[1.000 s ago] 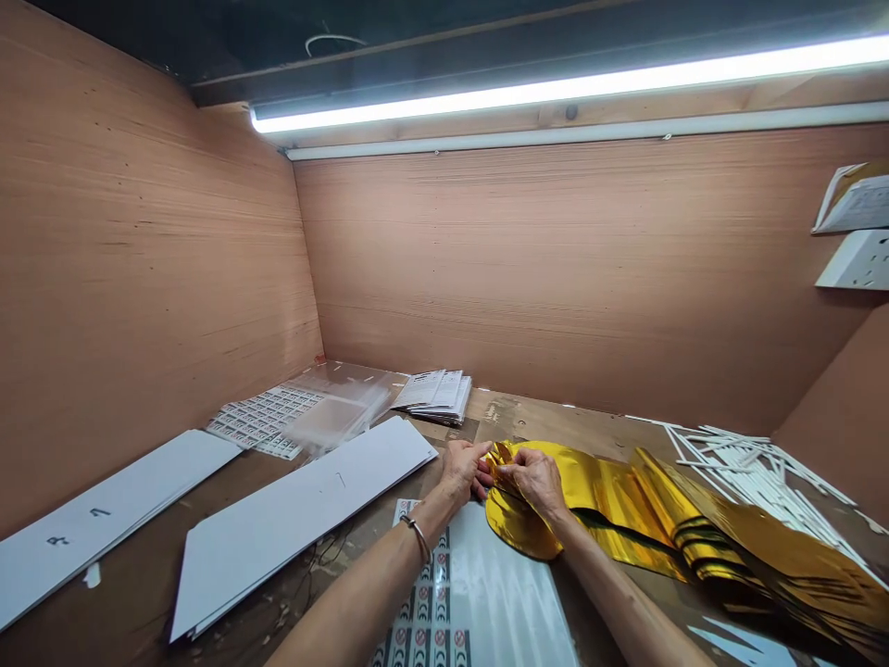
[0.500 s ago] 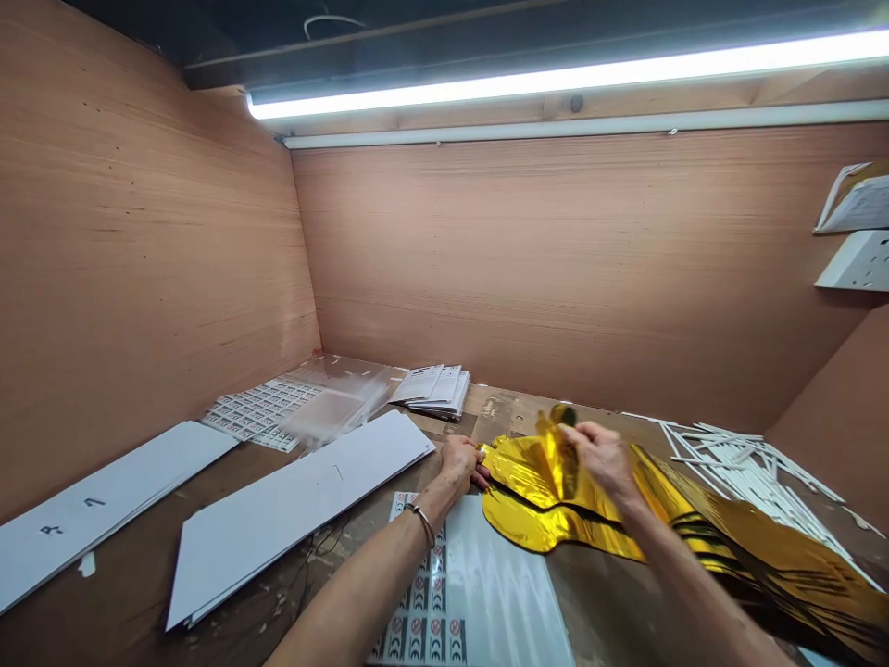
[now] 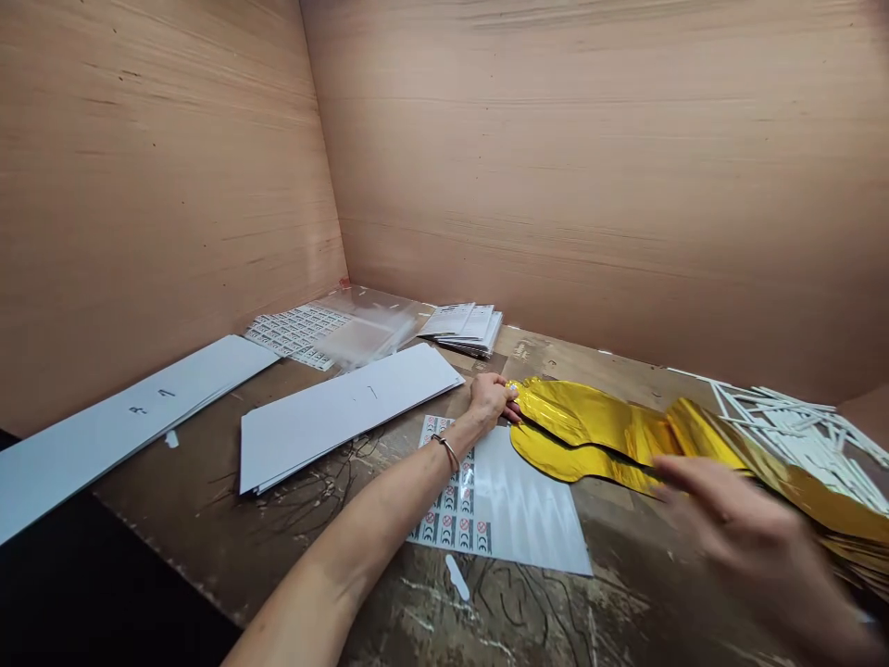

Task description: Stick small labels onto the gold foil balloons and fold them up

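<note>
1. Plywood walls (image 3: 556,167) fill the upper half of my feed, and a scarred workbench (image 3: 208,500) runs beneath them.
2. At left I see white boards (image 3: 347,417); behind them, toward the back, lie a label sheet (image 3: 295,333), a clear bag (image 3: 368,320) and leaflets (image 3: 465,329).
3. A sticker sheet (image 3: 500,500) lies at lower centre; white sticks (image 3: 798,435) pile up at far right, beside a foil stack (image 3: 784,472).
4. A gold foil balloon (image 3: 583,431) lies flat at centre right, just above the sticker sheet.
5. My view shows the left hand (image 3: 490,400) at centre, fingers curled, gripping the balloon's narrow tip.
6. The right hand (image 3: 750,537), blurred at lower right, hovers open, fingers extended, over the bench, near the foil stack.
</note>
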Tool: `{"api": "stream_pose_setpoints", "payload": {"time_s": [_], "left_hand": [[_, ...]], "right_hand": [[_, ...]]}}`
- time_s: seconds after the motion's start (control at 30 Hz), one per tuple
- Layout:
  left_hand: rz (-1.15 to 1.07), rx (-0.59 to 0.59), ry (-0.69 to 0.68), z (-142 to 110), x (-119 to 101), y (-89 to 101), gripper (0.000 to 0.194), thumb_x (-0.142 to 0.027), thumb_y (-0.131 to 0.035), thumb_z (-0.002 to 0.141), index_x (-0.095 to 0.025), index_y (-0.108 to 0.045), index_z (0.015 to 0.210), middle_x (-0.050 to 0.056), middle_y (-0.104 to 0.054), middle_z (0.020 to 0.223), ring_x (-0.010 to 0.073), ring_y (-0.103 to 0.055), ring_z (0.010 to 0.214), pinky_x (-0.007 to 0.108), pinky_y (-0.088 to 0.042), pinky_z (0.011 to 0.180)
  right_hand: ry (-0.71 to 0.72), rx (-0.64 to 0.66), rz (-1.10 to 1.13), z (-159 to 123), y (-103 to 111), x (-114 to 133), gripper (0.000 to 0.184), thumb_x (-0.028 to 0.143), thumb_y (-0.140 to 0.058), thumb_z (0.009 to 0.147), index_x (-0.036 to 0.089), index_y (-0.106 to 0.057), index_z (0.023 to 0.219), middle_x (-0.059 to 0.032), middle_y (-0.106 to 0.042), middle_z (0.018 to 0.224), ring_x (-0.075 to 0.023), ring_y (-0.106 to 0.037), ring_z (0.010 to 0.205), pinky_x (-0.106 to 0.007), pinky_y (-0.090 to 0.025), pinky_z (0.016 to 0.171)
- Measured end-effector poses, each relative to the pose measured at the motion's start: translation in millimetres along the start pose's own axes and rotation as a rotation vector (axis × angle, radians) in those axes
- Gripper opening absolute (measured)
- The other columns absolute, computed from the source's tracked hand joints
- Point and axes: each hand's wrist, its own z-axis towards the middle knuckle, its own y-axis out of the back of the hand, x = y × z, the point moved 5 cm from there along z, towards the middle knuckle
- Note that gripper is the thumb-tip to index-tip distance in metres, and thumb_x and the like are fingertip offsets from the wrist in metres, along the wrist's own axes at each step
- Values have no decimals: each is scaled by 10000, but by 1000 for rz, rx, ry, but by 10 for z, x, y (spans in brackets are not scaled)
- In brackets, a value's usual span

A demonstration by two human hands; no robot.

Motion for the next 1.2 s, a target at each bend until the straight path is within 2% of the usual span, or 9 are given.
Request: {"api": "stream_pose_setpoints", "payload": {"time_s": [0.07,0.13,0.2,0.27,0.37,0.5,0.8,0.97,1.2], "left_hand": [[4,-14,-33,8,13,6,162,-44,-505,700,-104,-490,850,-32,-497,379,113,-510,319,224,-457,409],[2,-17,-56,12,15,7,169,-49,-507,702,-110,-488,858,-38,-493,374,108,-503,309,213,-447,404],[-7,-12,-38,15,17,2,179,-44,-495,708,-114,-485,872,-48,-482,362,106,-493,298,215,-447,405],[-8,-4,16,24,21,-12,209,-32,-471,714,-115,-479,906,-57,-465,343,110,-478,281,235,-452,404],[17,16,82,50,6,-50,231,-37,-459,719,-111,-489,936,-65,-431,304,125,-467,265,264,-456,405],[43,25,96,69,-48,-75,183,-53,-489,710,-106,-539,878,-55,-418,281,132,-473,273,271,-458,408],[-26,-17,73,1,-37,42,255,24,-498,656,-76,-525,890,-39,-467,361,139,-525,342,281,-490,420],[-40,-14,57,24,4,53,227,4,-511,663,-78,-525,874,-24,-493,405,139,-538,356,277,-499,416],[-54,-9,2,23,14,51,217,6,-499,660,-77,-525,859,-14,-512,407,135,-532,342,254,-489,385]], "right_hand": [[160,216,127,-30,-556,518,220,263,-437,805,211,-534,994,-97,-581,930,-193,-531,852,-320,-457,693],[268,321,181,-95,-914,945,230,211,-398,820,209,-526,1012,-83,-594,910,-189,-527,823,-321,-467,674],[344,371,148,-169,-1098,1204,233,247,-440,805,214,-536,1014,-79,-594,959,-208,-521,835,-352,-468,680],[408,355,74,-224,-1160,1298,277,306,-495,775,212,-543,1031,-84,-576,1040,-236,-511,882,-388,-461,706],[460,283,-35,-243,-1184,1254,332,348,-504,767,186,-544,1054,-102,-561,1091,-258,-501,937,-410,-444,748],[427,274,-101,-147,-1255,1135,329,364,-476,788,163,-555,1036,-119,-569,1080,-252,-512,952,-407,-427,783],[420,477,80,165,-1214,886,250,256,-412,833,216,-536,1046,-67,-554,1102,-190,-462,1052,-382,-383,882],[197,348,207,156,-1208,719,212,213,-411,828,196,-538,997,-81,-600,949,-176,-528,891,-331,-451,761],[179,205,278,77,-1310,812,194,148,-388,829,205,-524,953,-42,-608,811,-154,-532,730,-309,-446,668]]}}
